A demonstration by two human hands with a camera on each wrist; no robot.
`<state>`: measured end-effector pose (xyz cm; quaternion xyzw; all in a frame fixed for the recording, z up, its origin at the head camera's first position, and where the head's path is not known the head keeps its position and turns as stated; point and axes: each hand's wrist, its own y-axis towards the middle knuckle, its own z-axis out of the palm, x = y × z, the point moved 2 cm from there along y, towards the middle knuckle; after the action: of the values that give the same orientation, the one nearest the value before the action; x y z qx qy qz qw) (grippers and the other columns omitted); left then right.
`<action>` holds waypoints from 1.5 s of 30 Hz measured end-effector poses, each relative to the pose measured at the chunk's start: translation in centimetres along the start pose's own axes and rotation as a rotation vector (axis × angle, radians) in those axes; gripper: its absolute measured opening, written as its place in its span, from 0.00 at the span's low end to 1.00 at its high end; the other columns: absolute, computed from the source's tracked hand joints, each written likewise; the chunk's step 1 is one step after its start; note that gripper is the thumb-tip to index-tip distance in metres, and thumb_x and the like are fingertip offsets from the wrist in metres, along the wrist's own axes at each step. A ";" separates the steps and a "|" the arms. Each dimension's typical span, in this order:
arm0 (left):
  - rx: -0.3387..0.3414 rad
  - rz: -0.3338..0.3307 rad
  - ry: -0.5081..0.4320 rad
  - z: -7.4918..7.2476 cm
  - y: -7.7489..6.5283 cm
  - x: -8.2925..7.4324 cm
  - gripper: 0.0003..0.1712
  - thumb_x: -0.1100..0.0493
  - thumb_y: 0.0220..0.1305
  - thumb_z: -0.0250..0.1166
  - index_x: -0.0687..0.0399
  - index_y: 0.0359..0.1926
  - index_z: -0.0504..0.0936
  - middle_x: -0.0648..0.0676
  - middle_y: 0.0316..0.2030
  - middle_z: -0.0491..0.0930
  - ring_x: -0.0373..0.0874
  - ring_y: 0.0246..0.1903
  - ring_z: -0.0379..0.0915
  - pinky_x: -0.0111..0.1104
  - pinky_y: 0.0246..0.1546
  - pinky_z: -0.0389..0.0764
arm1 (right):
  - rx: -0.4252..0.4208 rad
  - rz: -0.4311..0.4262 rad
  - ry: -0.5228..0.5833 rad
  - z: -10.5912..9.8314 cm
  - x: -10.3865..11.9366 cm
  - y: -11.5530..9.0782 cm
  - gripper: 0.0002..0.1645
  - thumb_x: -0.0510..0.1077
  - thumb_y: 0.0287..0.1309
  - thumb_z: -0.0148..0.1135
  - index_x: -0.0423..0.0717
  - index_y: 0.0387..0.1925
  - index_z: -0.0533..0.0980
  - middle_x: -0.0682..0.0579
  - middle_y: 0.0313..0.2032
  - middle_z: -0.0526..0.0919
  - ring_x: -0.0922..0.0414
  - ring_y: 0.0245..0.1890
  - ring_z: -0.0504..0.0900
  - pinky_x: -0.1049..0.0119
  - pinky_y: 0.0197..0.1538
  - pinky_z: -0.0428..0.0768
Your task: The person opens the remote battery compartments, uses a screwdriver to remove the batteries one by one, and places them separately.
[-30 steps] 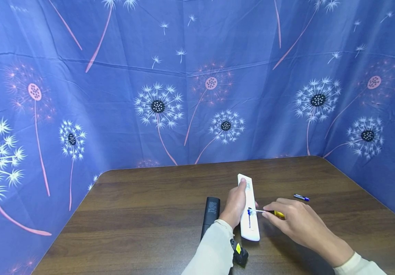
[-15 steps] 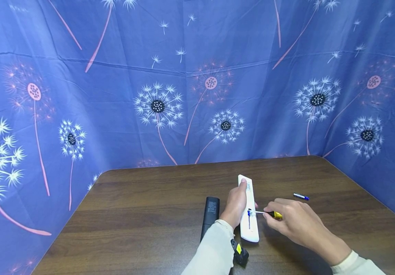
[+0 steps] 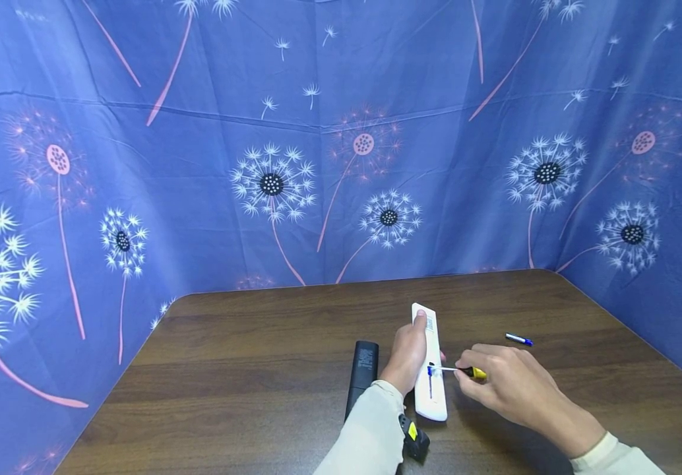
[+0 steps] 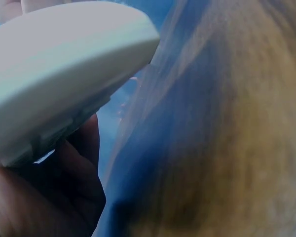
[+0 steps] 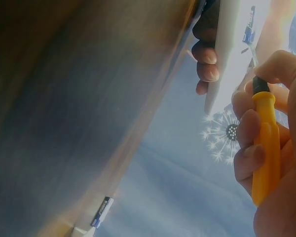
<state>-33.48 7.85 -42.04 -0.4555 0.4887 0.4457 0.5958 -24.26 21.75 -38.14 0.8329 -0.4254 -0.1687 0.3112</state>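
Observation:
My left hand [image 3: 407, 353] grips a white remote control [image 3: 436, 402], thumb along its upturned back and fingers curled beneath. Buttons [image 4: 54, 133] show on its underside in the left wrist view. A blue-and-white battery [image 5: 249, 29] lies in the narrow slot on its back. In my right hand [image 3: 513, 382] is a screwdriver [image 5: 267, 143] with a yellow and black handle, held by curled fingers and thumb. Its thin shaft reaches the slot, the tip at the end of the battery; whether it touches is too small to tell.
A second blue-and-white battery [image 3: 519, 340] lies on the brown wooden table [image 3: 246, 369], beyond my right hand. Left of my left hand lies a black remote [image 3: 365, 369], partly behind the sleeve. A blue dandelion-print curtain [image 3: 198, 165] hangs round the table.
The screwdriver and its tip have moved slightly toward me, and the handle a little left early on. The white remote has shifted slightly toward me. Both hands keep their hold.

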 end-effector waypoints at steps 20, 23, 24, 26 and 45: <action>0.004 -0.034 0.037 -0.2 0.0 0.0 0.31 0.34 0.76 0.44 0.55 0.41 0.78 0.58 0.20 0.80 0.45 0.19 0.76 0.34 0.20 0.74 | -0.003 0.014 -0.022 -0.1 -0.2 -0.5 0.15 0.43 0.45 0.73 0.67 0.24 0.75 0.76 0.23 0.66 0.75 0.20 0.60 0.74 0.20 0.60; 0.007 -0.027 0.035 -0.1 0.0 0.0 0.31 0.35 0.76 0.44 0.55 0.41 0.78 0.58 0.20 0.80 0.45 0.18 0.76 0.33 0.20 0.74 | -0.008 0.016 -0.025 -0.2 -0.3 -0.5 0.15 0.43 0.45 0.73 0.67 0.24 0.75 0.76 0.23 0.66 0.75 0.20 0.60 0.74 0.20 0.60; 0.005 -0.030 0.039 -0.1 0.0 0.0 0.30 0.35 0.76 0.44 0.55 0.41 0.78 0.57 0.20 0.80 0.45 0.19 0.76 0.33 0.20 0.74 | -0.010 0.016 -0.026 -0.3 -0.3 -0.6 0.15 0.44 0.45 0.73 0.67 0.25 0.75 0.76 0.23 0.65 0.75 0.20 0.59 0.75 0.20 0.60; 0.005 -0.038 0.035 -0.1 0.1 -0.1 0.30 0.34 0.76 0.44 0.54 0.42 0.78 0.57 0.21 0.80 0.45 0.19 0.77 0.33 0.20 0.73 | -0.014 0.016 -0.029 -0.3 -0.4 -0.6 0.14 0.44 0.45 0.73 0.67 0.25 0.76 0.76 0.22 0.65 0.75 0.20 0.59 0.75 0.20 0.60; -0.017 -0.009 0.029 -0.2 0.0 -0.2 0.30 0.37 0.77 0.42 0.56 0.39 0.76 0.57 0.17 0.79 0.43 0.16 0.74 0.32 0.19 0.73 | 0.011 0.068 -0.069 -0.9 -0.5 -1.4 0.14 0.44 0.45 0.75 0.67 0.26 0.78 0.76 0.25 0.72 0.76 0.20 0.61 0.72 0.20 0.63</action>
<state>-33.55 7.66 -41.86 -0.4694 0.4915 0.4406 0.5865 -23.20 23.08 -38.34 0.8133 -0.4647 -0.1842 0.2976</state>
